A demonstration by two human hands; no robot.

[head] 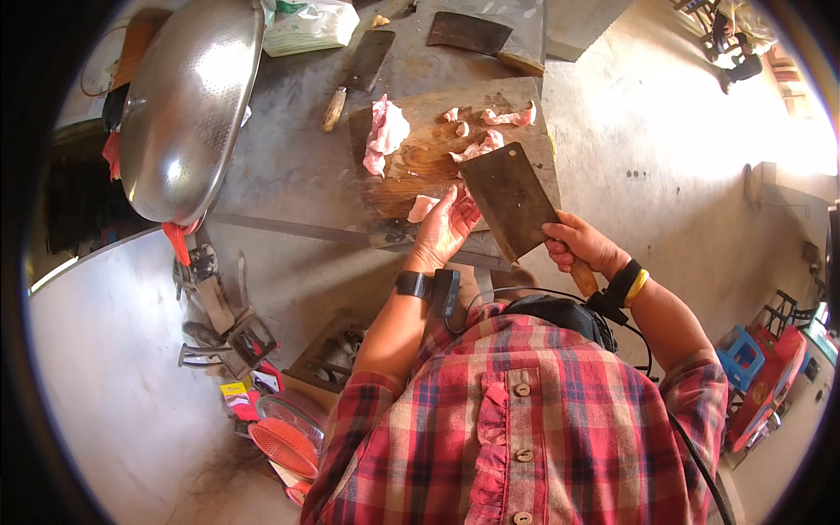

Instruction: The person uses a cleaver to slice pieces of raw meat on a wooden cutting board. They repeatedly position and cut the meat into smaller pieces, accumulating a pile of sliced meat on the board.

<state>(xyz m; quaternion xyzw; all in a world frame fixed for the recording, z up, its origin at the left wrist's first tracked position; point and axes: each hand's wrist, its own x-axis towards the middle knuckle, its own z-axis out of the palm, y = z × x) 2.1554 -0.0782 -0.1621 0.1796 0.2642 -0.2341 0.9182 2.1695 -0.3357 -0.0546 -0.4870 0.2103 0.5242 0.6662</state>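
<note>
My right hand (569,244) grips a cleaver (506,197) by its wooden handle. The broad dark blade is tilted over the near right part of a wooden cutting board (420,161). Palm turned up and fingers apart, my left hand (451,226) is at the board's near edge, just left of the blade. Beside its thumb lies a pale meat piece (422,208); more pink meat shows partly hidden by the fingers and blade. A larger meat slab (386,134) rests on the board's left side. Beyond the blade are a meat strip (508,117) and several smaller pieces.
Two other cleavers lie past the board: one (369,60) at left, another (469,33) at the far right. A large perforated metal colander (190,105) stands on the table's left, near a white plastic bag (308,26). Red baskets (285,446) sit low on the left.
</note>
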